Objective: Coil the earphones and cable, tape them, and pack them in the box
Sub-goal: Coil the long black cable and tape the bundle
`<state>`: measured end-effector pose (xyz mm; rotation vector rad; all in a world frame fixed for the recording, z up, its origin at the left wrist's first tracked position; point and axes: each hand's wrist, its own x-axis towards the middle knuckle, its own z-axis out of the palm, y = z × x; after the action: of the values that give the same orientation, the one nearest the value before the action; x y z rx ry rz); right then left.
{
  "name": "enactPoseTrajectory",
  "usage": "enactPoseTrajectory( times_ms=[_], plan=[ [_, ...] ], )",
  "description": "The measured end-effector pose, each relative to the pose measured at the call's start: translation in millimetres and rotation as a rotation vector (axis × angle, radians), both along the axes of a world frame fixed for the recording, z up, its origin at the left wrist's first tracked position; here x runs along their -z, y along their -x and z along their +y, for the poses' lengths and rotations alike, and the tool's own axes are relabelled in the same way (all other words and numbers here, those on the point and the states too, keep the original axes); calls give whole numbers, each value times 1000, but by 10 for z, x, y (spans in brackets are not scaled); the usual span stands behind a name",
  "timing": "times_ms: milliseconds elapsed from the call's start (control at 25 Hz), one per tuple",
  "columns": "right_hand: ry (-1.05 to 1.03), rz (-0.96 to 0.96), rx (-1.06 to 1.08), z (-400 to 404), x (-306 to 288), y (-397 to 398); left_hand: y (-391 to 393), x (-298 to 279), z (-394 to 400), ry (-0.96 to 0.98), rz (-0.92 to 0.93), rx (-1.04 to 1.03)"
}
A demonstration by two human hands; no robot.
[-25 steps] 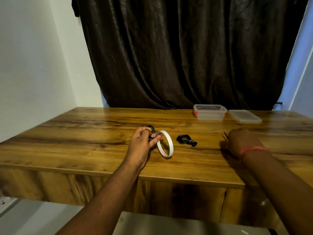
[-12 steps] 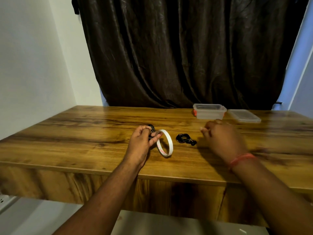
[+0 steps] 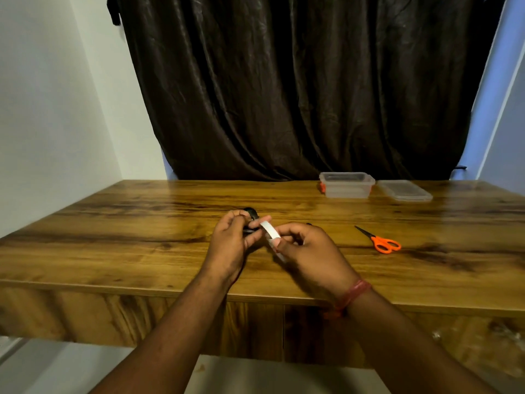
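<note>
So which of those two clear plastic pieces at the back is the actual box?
The left one, the box: deep walls and orange clips. The lid beside it lies flat.

Black coil [image 3: 251, 214]: mostly hidden behind my left hand [image 3: 230, 245]; I cannot tell earphones from cable. Tape roll [image 3: 271, 233]: lower half covered by my right hand [image 3: 309, 251], blurred. Second black bundle [image 3: 309, 224]: only a sliver shows past my knuckles.
</note>
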<state>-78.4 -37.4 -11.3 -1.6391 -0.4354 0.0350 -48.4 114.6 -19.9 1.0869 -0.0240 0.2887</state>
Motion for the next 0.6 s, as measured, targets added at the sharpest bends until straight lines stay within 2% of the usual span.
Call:
enactPoseTrajectory(
  times_ms=[200,320,440,600],
  plan=[
    [133,-213,315,-592,12,-17,-14,-8,80,84,-13,-13],
    [451,-272,441,-933,41,-174,-11,7,82,48,4,-7],
    [762,-329,471,-1125,151,-398,33,-17,61,39,21,1],
    [887,-330,423,-1147,177,-583,50,-22,58,30,32,2]
  ],
)
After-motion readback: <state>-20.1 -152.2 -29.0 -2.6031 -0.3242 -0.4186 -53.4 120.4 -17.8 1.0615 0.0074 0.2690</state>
